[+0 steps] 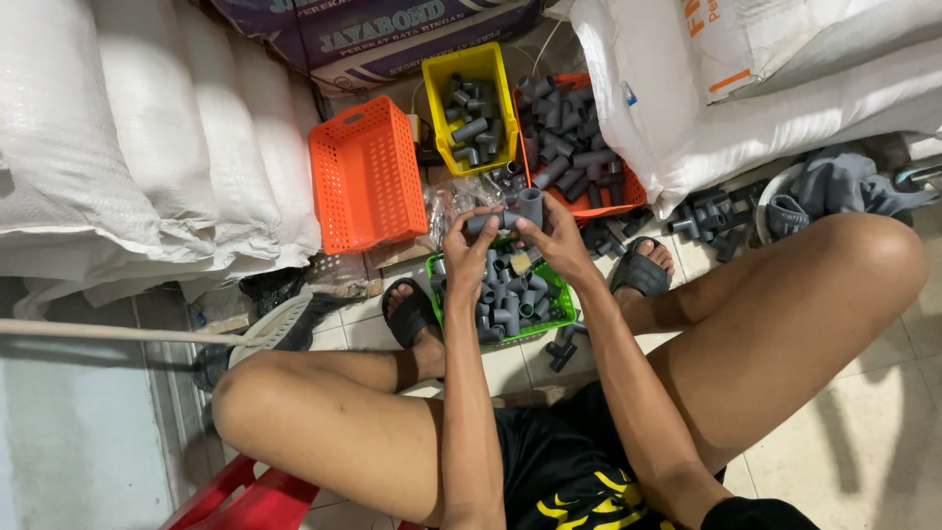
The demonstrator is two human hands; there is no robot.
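Both hands meet above a green basket (561, 294) full of short grey pipe fittings. My left hand (468, 247) grips a grey pipe piece (485, 223) lying sideways. My right hand (555, 238) holds a grey fitting (531, 204) that stands upright against the end of that piece. The two parts touch between my thumbs. My legs are spread to either side of the basket, with my sandalled feet beside it.
An empty orange basket (365, 175) leans at the left. A yellow bin (471, 67) and an orange tray (613, 201) hold more grey fittings. Loose fittings (702, 218) lie on the tiled floor at right. White sacks (147, 128) flank both sides. I sit on a red stool (250, 496).
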